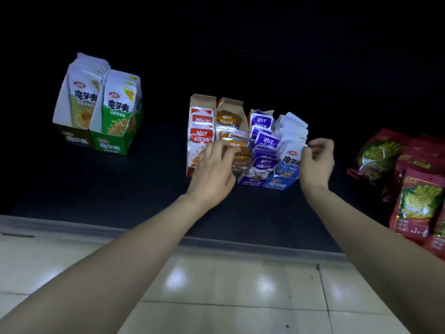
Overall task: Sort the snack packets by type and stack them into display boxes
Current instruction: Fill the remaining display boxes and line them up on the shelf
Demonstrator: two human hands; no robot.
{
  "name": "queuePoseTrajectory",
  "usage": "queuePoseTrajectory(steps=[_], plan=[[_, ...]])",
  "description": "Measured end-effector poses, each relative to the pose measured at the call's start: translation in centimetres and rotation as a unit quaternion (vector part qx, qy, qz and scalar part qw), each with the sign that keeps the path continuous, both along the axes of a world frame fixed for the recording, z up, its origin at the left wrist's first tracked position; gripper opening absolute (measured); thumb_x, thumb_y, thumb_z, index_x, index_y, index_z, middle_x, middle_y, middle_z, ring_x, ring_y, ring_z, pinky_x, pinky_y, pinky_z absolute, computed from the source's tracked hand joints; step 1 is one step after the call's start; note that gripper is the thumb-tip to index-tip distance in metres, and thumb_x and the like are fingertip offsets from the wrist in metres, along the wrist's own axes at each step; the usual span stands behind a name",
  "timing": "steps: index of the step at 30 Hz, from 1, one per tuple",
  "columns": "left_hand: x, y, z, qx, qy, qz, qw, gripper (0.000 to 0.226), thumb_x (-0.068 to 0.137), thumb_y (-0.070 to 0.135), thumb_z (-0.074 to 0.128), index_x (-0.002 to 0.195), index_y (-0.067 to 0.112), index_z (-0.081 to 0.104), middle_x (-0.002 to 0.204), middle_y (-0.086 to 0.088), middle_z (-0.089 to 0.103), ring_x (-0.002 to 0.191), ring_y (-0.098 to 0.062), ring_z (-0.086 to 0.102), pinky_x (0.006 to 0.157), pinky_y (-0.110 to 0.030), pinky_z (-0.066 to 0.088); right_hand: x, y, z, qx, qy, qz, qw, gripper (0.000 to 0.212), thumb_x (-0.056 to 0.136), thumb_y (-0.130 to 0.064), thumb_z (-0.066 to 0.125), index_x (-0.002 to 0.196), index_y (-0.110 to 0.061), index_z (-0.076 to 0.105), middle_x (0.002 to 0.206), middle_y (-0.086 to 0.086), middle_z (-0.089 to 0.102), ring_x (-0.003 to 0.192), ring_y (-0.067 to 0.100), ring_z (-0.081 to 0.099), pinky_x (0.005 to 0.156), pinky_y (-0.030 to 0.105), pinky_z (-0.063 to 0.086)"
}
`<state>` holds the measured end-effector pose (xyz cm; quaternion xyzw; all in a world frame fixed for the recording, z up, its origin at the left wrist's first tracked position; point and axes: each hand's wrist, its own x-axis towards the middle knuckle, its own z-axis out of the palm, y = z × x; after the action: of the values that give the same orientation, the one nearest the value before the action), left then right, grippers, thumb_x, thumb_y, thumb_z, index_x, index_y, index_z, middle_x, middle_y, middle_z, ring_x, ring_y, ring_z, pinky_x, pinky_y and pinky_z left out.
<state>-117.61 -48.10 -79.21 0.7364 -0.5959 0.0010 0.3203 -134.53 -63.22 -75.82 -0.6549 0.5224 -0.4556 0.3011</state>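
Past the tiled floor (216, 297), both bare forearms reach onto the dark worktop (144, 189), where four display boxes stand side by side in a row.

The left hand (212, 169) has its fingers curled onto the orange packets (237, 144) in the second box from the left, gripping the front of that stack. The right hand (317, 162) is narrowed to a pinch on the top edge of the blue packets (290, 160), which stand upright in the blue box (280, 184) at the right end. Between the hands, the purple packets (266, 162) lean forward in the purple box (251, 181), and the red packets (201, 136) fill the leftmost box.

The step in hand looks like tidying and squaring the stacks. It would go best if each hand pushed its stack back evenly from the front, with the top edges level, so no packet slides over into the neighbouring box. The orange stack looks the most ragged and likely needs straightening first. The light card boxes could tip or shift under a hard push, so pressure should stay gentle.

Farther left, well apart, two green boxes (109, 144) already hold tall packets upright. At the right edge lie several red bags (414, 203), loose on the worktop.
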Motion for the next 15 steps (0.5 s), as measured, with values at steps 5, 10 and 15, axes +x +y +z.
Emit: queuePoseTrajectory(steps=[5,10,15], plan=[[-3.1,-2.5,0.8,0.002,-0.072,-0.083,0.994,0.034,0.082,0.009,0.063,0.117,0.012,0.061,0.119,-0.006,0.055,0.117,-0.025,0.046,0.099,-0.040,0.039,-3.8,-3.1,-3.4,0.167,0.046,-0.024,0.985,0.039,0.092,-0.008,0.053,0.130,-0.006,0.043,0.119,0.008,0.056,0.099,0.020,0.056,0.091,0.038,0.048],[-5.5,-3.9,1.0,0.056,-0.121,-0.087,0.987,0.042,0.086,0.012,0.062,0.128,0.015,0.059,0.143,-0.008,0.046,0.138,-0.027,0.031,0.116,-0.040,0.019,-4.6,-4.3,-5.7,0.371,0.054,0.132,0.918,0.039,0.099,-0.024,0.054,0.134,-0.011,0.044,0.128,0.008,0.058,0.107,0.025,0.060,0.085,0.040,0.054],[-7.1,-4.6,0.6,0.070,-0.116,-0.080,0.988,0.041,0.082,0.008,0.065,0.123,0.015,0.063,0.141,-0.010,0.047,0.136,-0.029,0.035,0.112,-0.043,0.027,-4.0,-5.8,-6.5,0.347,0.085,0.107,0.928,0.028,0.093,-0.026,0.058,0.109,-0.004,0.063,0.105,0.013,0.068,0.083,0.024,0.067,0.075,0.040,0.060]])
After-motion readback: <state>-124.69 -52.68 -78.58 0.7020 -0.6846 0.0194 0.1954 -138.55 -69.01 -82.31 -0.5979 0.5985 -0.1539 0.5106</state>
